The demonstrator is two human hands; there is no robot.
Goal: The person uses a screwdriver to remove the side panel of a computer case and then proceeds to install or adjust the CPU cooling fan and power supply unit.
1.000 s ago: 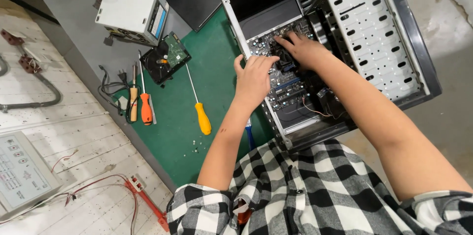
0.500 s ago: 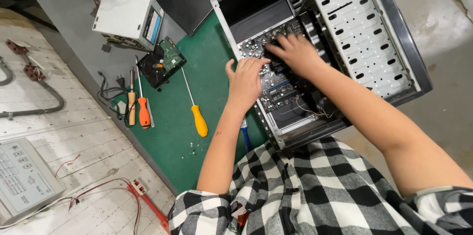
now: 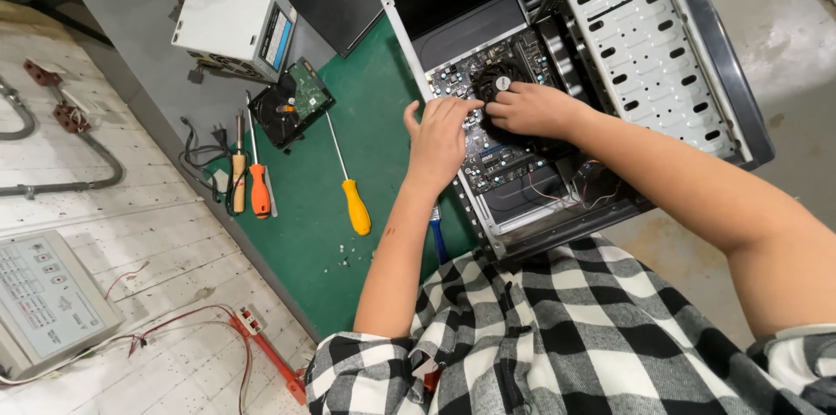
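An open computer case (image 3: pixel 644 40) lies on its side on a green mat (image 3: pixel 322 232), its motherboard (image 3: pixel 514 167) exposed. My right hand (image 3: pixel 535 110) rests over the round black cooler fan (image 3: pixel 495 81), fingers curled on its edge. My left hand (image 3: pixel 438 138) lies at the case's left rim, its fingers stretched onto the board right beside the fan. Whether either hand actually grips the fan is hidden by the fingers.
A yellow-handled screwdriver (image 3: pixel 355 204), an orange-handled one (image 3: pixel 259 188) and a wooden-handled one (image 3: pixel 238 180) lie on the mat. A bare hard drive (image 3: pixel 292 104) and a grey power supply (image 3: pixel 233 27) sit further left. A grey control box (image 3: pixel 48 302) and red clamp (image 3: pixel 270 354) lie on the floor.
Both hands have drawn closer together on the motherboard, meeting at the cooler fan. The view has shifted a little, so the case sits more central.
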